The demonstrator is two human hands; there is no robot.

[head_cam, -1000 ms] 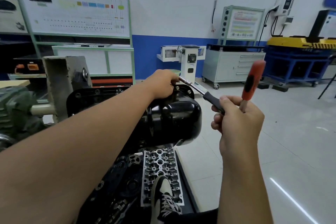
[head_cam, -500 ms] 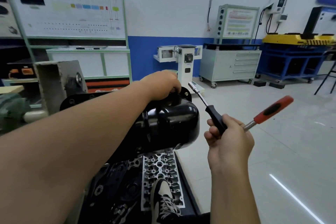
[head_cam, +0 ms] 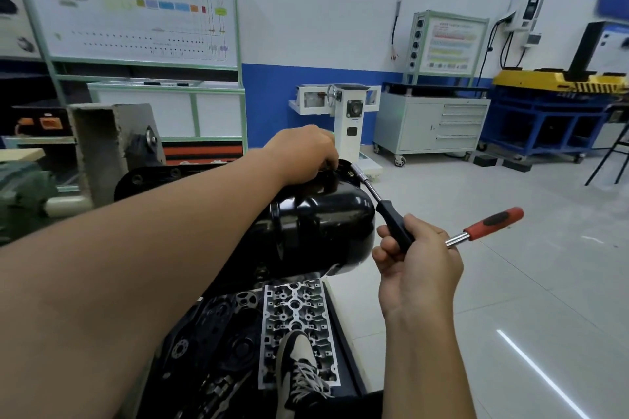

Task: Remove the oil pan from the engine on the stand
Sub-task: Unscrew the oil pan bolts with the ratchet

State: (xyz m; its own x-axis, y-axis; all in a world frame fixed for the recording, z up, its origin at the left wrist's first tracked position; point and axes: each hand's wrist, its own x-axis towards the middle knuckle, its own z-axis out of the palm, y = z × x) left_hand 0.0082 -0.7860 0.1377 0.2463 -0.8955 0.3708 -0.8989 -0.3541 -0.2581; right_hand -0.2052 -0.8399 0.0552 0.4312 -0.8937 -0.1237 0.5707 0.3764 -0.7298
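The glossy black oil pan (head_cam: 320, 224) sits on top of the engine, bulging toward me at centre frame. My left hand (head_cam: 304, 155) reaches over it and rests curled at the pan's far flange; what its fingertips hold is hidden. My right hand (head_cam: 413, 262) grips two tools together: a black-handled nut driver (head_cam: 391, 218) whose socket tip touches the flange edge, and a ratchet with a red handle (head_cam: 493, 223) sticking out to the right.
A cylinder head (head_cam: 296, 313) and black engine parts lie on the tray below, with my shoe (head_cam: 299, 371) beside them. The stand's grey post (head_cam: 102, 146) rises at left. Behind are a white cabinet on wheels (head_cam: 432, 124), a white pedestal (head_cam: 350, 119), and open tiled floor at right.
My right hand swung the red handle from upright down to the right, pulled the driver off the flange, then set its socket tip back there. My left hand stayed put.
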